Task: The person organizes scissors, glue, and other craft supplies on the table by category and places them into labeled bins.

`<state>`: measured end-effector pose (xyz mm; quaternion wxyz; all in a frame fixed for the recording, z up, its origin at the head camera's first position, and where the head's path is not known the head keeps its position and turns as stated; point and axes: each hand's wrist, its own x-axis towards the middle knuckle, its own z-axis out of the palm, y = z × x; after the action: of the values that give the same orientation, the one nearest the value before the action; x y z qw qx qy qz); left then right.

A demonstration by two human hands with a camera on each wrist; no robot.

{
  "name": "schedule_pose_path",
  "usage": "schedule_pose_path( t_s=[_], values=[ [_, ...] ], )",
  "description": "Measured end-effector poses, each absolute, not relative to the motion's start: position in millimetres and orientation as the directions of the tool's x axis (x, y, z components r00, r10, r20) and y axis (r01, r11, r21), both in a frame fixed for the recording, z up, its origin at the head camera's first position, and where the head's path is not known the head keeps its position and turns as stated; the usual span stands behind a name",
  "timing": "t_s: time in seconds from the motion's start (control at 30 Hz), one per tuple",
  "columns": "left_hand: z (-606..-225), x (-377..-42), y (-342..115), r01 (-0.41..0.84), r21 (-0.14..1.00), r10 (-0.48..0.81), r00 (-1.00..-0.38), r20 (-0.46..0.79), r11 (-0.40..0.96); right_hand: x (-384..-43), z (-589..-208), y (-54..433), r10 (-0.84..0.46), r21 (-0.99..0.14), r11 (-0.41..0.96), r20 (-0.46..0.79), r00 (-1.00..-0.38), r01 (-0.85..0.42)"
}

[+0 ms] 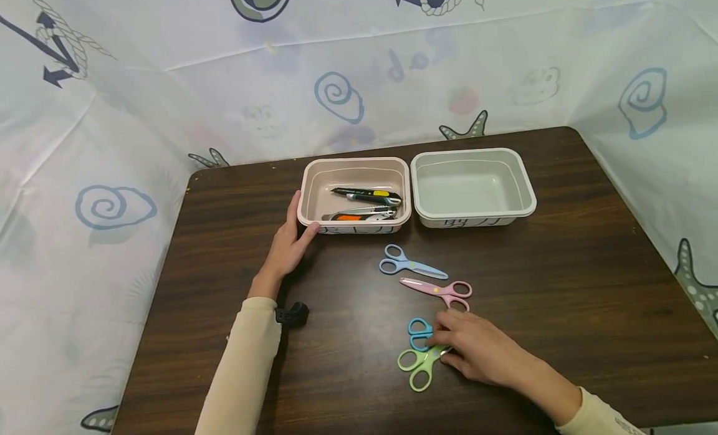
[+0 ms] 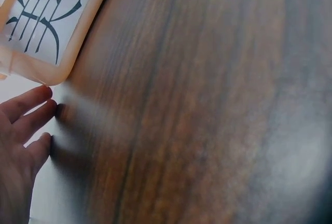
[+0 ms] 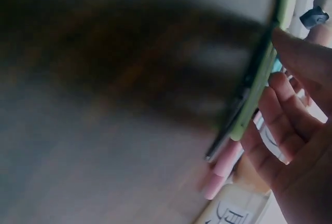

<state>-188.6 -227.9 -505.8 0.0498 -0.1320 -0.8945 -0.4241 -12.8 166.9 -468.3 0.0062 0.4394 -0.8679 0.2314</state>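
My right hand [image 1: 482, 351] pinches a pair of green scissors [image 1: 427, 358] near its blades, low over the table; in the right wrist view the thumb and fingers lie along the green scissors [image 3: 254, 97]. Bright blue scissors [image 1: 424, 334] lie right beside them, their blades hidden by the fingers. Just above the hand are pink scissors [image 1: 432, 289], then light blue scissors [image 1: 415, 267]. My left hand [image 1: 285, 251] rests against the left front corner of the pinkish bin [image 1: 359, 162], thumb at its front rim, fingers extended along its side.
Inside the pinkish bin lie several utility knives [image 1: 367, 198]. A pale grey-green bin [image 1: 471, 153] with nothing in it stands close on its right. Both are near the back edge of the dark wooden table [image 1: 589, 285], before a patterned white sheet [image 1: 387, 105].
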Motion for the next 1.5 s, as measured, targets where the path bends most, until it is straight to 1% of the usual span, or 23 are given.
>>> schedule_pose_path(
  t_s=[0.23, 0.4, 0.5, 0.67, 0.93, 1.33, 1.5],
  values=[
    [-505, -189, -226, 0.270, 0.743, 0.186, -0.963, 0.196, 0.612, -10, -479, 170, -0.742, -0.353, 0.490, 0.311, -0.594, -0.797],
    [-503, -188, -224, 0.289, 0.749, 0.204, -0.957, 0.206, 0.596, -7, -483, 170, -0.752, -0.279, 0.498, 0.332, -0.569, -0.821],
    [-502, -188, -223, 0.291, 0.751, 0.205, -0.956, 0.209, 0.593, -6, -484, 169, -0.760, -0.258, 0.491, 0.339, -0.554, -0.832],
    [-502, -188, -223, 0.288, 0.748, 0.207, -0.957, 0.204, 0.598, -5, -482, 167, -0.764, -0.257, 0.488, 0.335, -0.551, -0.834],
    [-503, -189, -223, 0.274, 0.756, 0.200, -0.961, 0.191, 0.594, -3, -478, 164, -0.754, -0.250, 0.527, 0.302, -0.583, -0.812],
    [-503, -185, -224, 0.271, 0.756, 0.192, -0.962, 0.194, 0.596, 1, -475, 166, -0.775, -0.256, 0.490, 0.309, -0.551, -0.833],
    [-503, -185, -225, 0.268, 0.755, 0.185, -0.963, 0.195, 0.599, -1, -468, 167, -0.779, -0.279, 0.475, 0.309, -0.546, -0.835]
  ],
)
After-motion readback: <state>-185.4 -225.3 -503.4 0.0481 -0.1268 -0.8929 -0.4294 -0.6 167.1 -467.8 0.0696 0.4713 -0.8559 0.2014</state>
